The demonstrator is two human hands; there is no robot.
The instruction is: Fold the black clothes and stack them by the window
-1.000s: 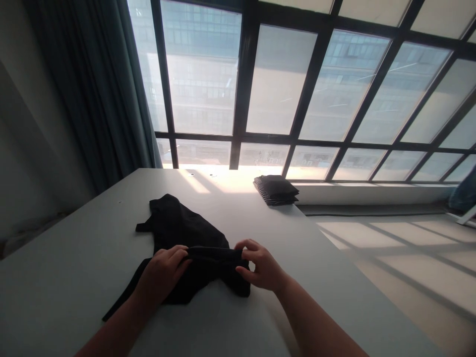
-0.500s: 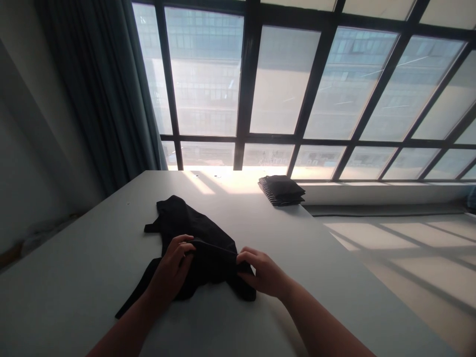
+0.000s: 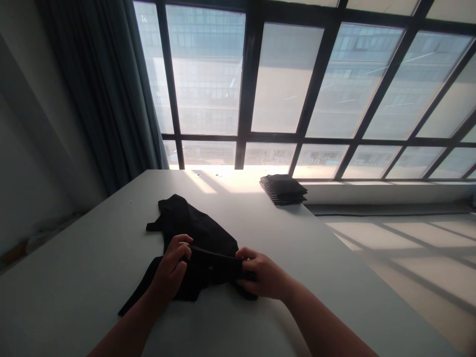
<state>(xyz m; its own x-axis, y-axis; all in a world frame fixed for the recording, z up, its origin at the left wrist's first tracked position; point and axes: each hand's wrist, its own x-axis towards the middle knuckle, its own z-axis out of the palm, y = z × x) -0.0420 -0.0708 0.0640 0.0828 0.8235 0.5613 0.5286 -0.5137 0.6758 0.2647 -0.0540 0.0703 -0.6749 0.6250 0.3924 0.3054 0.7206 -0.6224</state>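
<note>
A black garment lies loosely spread on the white table, with a narrow strip and a longer flap sticking out at its left. Its exact kind cannot be made out. My left hand pinches an edge near the middle of the cloth, fingers closed. At the right end of that same edge, my right hand grips the fabric with fingers curled round it. Between both hands the edge is drawn into a taut, slightly raised band. The lower layers are partly hidden beneath it.
A small stack of folded dark and striped clothes sits at the table's far right corner. Behind the table stand large black-framed windows. A dark curtain hangs at the left. Sunlit floor lies beyond the right table edge.
Both hands keep hold of the garment. The edge between them has been pulled slightly lower and tighter, and my right fingers have closed further round the cloth.
</note>
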